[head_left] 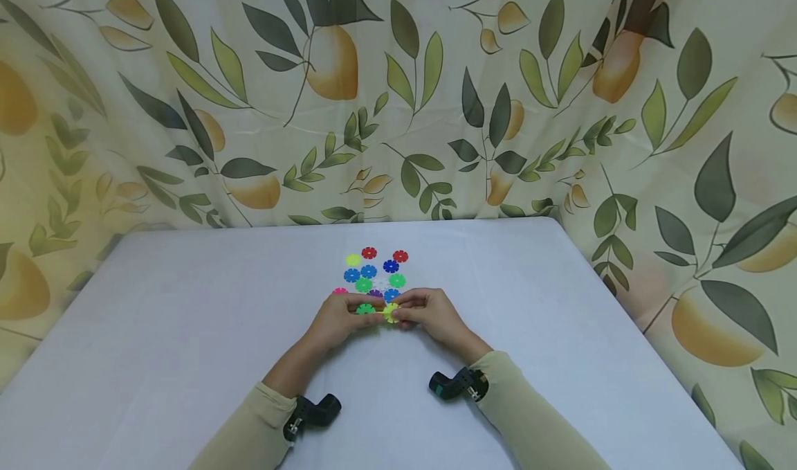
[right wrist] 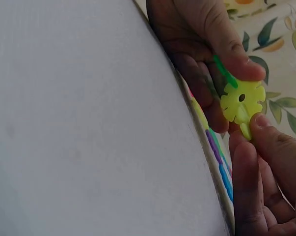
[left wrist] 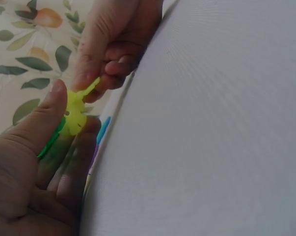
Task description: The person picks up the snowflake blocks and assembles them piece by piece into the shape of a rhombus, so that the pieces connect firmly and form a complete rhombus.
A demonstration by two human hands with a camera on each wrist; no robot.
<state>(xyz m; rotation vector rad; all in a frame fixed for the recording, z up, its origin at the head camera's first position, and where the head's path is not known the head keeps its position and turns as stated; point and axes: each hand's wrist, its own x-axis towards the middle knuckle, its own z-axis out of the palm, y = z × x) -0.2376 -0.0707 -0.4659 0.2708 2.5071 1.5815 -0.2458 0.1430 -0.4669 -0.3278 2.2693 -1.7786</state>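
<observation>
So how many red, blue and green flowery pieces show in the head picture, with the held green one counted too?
Red pieces: 2
Blue pieces: 4, one darker
Green pieces: 3, one of them in the left hand
Total: 9

No lettering, label, brand, number or sign can be read in any view.

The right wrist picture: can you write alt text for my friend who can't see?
The left hand and right hand hold a bright yellow notched disc between them, with a green piece and another yellow piece touching it. Slivers of more colourful pieces show at the edge of a white surface, and leafy printed fabric is behind.
</observation>
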